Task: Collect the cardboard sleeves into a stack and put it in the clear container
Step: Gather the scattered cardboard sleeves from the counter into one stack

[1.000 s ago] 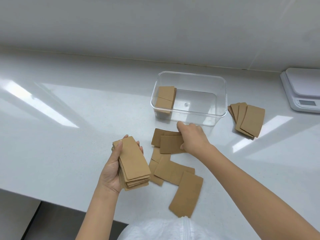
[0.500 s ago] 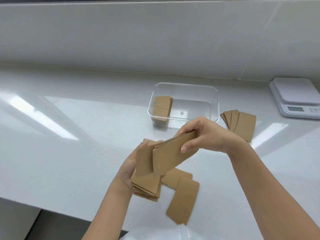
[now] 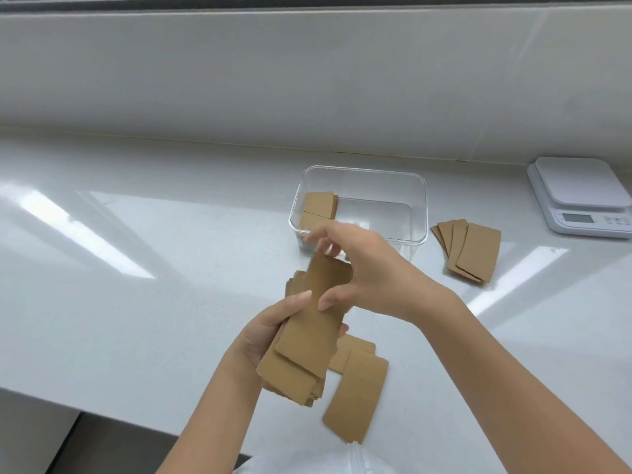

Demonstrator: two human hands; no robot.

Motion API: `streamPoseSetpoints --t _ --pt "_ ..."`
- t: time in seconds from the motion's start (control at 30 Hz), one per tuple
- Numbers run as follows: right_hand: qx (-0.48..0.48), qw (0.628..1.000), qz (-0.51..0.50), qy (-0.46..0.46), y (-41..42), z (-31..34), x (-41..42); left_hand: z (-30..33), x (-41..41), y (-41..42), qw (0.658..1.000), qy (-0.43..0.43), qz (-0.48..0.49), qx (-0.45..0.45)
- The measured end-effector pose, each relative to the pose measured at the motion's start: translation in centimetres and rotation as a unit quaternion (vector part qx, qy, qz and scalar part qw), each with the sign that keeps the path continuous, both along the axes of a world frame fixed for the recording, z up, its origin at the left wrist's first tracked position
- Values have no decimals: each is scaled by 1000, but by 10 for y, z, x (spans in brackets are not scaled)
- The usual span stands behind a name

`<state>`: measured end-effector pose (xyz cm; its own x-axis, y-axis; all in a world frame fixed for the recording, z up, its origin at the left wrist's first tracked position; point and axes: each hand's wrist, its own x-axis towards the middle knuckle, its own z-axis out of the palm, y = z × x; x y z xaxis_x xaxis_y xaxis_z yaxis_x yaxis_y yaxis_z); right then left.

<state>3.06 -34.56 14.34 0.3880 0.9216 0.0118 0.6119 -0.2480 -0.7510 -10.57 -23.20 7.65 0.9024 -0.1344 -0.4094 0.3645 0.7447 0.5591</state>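
My left hand (image 3: 263, 336) grips a stack of brown cardboard sleeves (image 3: 307, 340) above the counter's front part. My right hand (image 3: 362, 271) rests on the stack's top sleeve, thumb on its face and fingers curled over its far end. Two loose sleeves (image 3: 357, 398) lie flat on the counter just right of and below the stack. Behind the hands stands the clear container (image 3: 419, 206) with a small stack of sleeves (image 3: 318, 208) leaning in its left end. Another fanned group of sleeves (image 3: 470, 249) lies to the container's right.
A white kitchen scale (image 3: 581, 196) sits at the far right against the backsplash. The white counter's front edge (image 3: 102, 407) runs diagonally at lower left, with dark floor beyond. A white garment shows at the bottom centre.
My right hand lifted sleeves from the counter pile and laid them onto the stack in my left hand. The stack rose and tilted away. Fewer loose sleeves lie on the counter.
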Motion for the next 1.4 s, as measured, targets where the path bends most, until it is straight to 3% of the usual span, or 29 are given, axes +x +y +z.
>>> streamPoseSetpoints --t 0.1,0.17,0.23,0.3,0.4,0.47,0.53,0.77,0.97,1.07,1.2,1.4 --pt "142 982 -108 -59 -8 -8 1 -4 -9 14 998 -14 56 -1" --pt "236 938 -244 -66 -19 -14 5 -10 -16 28 995 -13 102 6" --pt "266 903 -325 -93 -31 -29 9 -20 -27 44 990 -8 138 -14" --pt "205 922 -308 -109 -42 -51 8 -29 -40 54 986 -17 156 -53" --pt "-11 978 -207 -24 -52 -87 -5 -38 -52 58 983 -15 154 -98" --pt "-140 978 -153 12 -55 -103 -18 -43 -55 55 978 8 193 -75" --pt "-211 972 -103 -6 -55 -114 -26 -46 -54 50 972 35 222 -65" --pt "-254 955 62 -141 -47 -120 -29 -48 -51 49 966 53 248 -40" --pt "-244 949 96 -173 -47 -132 -30 -48 -50 50 964 65 255 -32" --pt "-232 963 77 -111 -49 -130 -28 -48 -51 51 964 59 255 -37" --pt "-202 970 -45 127 -51 -122 -25 -48 -53 53 964 55 257 -37" --pt "-284 943 -146 91 -40 -130 -26 -49 -54 51 963 59 261 -39"
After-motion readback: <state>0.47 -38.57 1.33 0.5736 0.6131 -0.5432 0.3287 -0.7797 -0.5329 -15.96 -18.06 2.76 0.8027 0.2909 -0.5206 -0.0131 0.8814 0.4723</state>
